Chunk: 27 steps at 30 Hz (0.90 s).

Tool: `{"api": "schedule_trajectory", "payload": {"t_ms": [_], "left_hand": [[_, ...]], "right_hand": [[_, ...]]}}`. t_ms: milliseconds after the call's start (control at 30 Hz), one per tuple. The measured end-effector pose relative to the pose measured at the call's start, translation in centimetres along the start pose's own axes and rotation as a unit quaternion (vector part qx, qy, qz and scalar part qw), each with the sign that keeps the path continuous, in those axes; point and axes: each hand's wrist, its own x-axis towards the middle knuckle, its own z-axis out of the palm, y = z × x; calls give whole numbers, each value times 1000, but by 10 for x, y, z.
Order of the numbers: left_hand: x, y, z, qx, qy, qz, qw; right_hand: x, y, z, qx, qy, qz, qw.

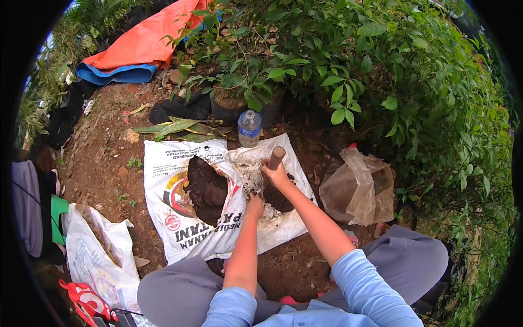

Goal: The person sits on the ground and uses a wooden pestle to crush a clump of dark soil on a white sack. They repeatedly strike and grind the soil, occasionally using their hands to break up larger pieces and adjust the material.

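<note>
My right hand is closed around the thick wooden handle of a hand tool, held tilted over a white sack. The tool's working end is hidden or hard to make out against dark soil at the sack's opening. Just left of it, my left hand is at the edge between this sack and a larger printed one. Its fingers are bent down, and whether they pinch the plastic is unclear. The printed sack has a torn opening showing dark, fibrous planting soil.
A water bottle stands behind the sacks, beside cut leaves. A crumpled clear plastic bag lies right. Leafy shrubs crowd the right side. Another white sack and a person's grey-clad leg are at left; an orange tarp lies behind.
</note>
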Motion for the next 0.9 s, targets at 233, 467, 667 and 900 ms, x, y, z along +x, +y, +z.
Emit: {"api": "schedule_trajectory", "payload": {"t_ms": [233, 467, 667, 900], "left_hand": [[-4, 7, -3, -3, -4, -4, 1000], [-8, 11, -4, -19, -3, 1, 1000], [-4, 7, 4, -12, 6, 12, 1000], [-6, 8, 5, -1, 12, -4, 1000]], "right_hand": [[1, -26, -12, 127, -81, 111, 982], [-37, -48, -65, 144, -46, 12, 988], [-74, -57, -97, 192, 90, -53, 976], [-98, -30, -47, 10, 168, -127, 978]]}}
